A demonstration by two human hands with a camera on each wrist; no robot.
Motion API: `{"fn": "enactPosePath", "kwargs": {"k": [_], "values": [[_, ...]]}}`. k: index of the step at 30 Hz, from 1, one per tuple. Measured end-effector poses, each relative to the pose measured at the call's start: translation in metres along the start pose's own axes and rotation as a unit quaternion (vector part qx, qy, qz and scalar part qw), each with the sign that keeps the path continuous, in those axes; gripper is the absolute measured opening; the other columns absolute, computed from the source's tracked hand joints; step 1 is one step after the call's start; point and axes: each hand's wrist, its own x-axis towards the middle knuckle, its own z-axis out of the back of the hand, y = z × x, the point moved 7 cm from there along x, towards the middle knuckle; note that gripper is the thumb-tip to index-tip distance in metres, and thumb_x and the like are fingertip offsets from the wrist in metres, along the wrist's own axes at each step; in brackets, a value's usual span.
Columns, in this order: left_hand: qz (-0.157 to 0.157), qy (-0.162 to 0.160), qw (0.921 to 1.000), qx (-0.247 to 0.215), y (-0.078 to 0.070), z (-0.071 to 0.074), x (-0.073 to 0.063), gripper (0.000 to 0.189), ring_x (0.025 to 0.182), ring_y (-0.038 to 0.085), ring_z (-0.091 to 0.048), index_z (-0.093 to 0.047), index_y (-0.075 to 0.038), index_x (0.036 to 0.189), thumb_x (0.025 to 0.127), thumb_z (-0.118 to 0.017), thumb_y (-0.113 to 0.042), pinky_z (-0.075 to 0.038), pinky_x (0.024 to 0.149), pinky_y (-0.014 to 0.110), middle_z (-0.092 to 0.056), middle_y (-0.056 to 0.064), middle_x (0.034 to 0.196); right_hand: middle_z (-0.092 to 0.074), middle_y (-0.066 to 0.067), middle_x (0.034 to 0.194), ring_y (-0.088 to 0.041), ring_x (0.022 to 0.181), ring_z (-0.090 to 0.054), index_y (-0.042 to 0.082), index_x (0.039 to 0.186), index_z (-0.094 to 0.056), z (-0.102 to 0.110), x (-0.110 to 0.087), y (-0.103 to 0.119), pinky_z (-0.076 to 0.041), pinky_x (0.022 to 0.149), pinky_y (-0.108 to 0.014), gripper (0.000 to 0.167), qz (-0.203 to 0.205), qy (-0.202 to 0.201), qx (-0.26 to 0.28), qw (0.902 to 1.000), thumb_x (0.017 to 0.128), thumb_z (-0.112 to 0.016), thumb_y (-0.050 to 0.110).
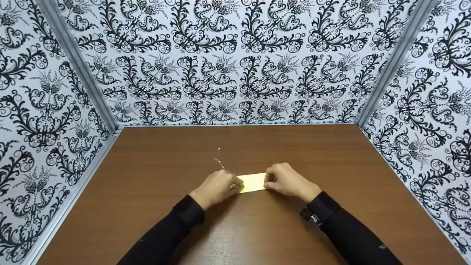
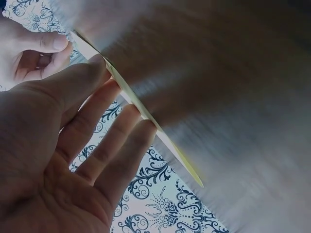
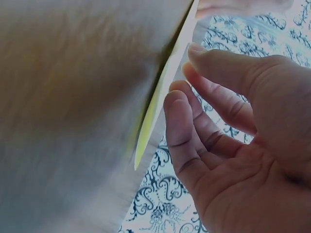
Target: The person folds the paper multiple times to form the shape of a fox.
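With my left hand [image 1: 218, 186] and right hand [image 1: 289, 180] pinching opposite ends of the yellow paper strip [image 1: 254, 183] midway across the tabletop [image 1: 301, 147], I'd square its edges before pressing evenly outward.

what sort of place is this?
Probably a purpose-built work booth: black-and-white scroll-patterned panels on three sides, grey corner posts and a brown wood-grain tabletop.
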Motion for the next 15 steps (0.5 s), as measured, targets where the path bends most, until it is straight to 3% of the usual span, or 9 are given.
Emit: {"fn": "enactPosePath", "kwargs": {"k": [9,15], "values": [[0.032,-0.010,0.9994,0.014,0.002,0.001,0.008,0.007,0.101,0.020,-0.086,-0.094,-0.016,0.106,0.099,-0.093,-0.012,-0.072,0.089,0.044,-0.091,-0.003,0.109,-0.081,0.004,0.084,-0.004,0.078,-0.065,0.014,0.089,-0.084,-0.010,0.002,-0.003,-0.057,0.075,-0.025,0.014,-0.006,0.007,0.013,0.9999,0.096,-0.089,0.003],[0.055,-0.026,0.9980,0.014,0.005,0.002,0.018,0.005,0.093,0.019,-0.083,-0.093,-0.017,0.098,0.098,-0.093,-0.013,-0.071,0.080,0.043,-0.090,-0.002,0.103,-0.080,0.004,0.082,-0.003,0.075,-0.062,0.013,0.088,-0.083,-0.009,0.003,-0.003,-0.056,0.073,-0.024,0.014,-0.009,0.009,0.023,0.9997,0.095,-0.088,0.001]]}}
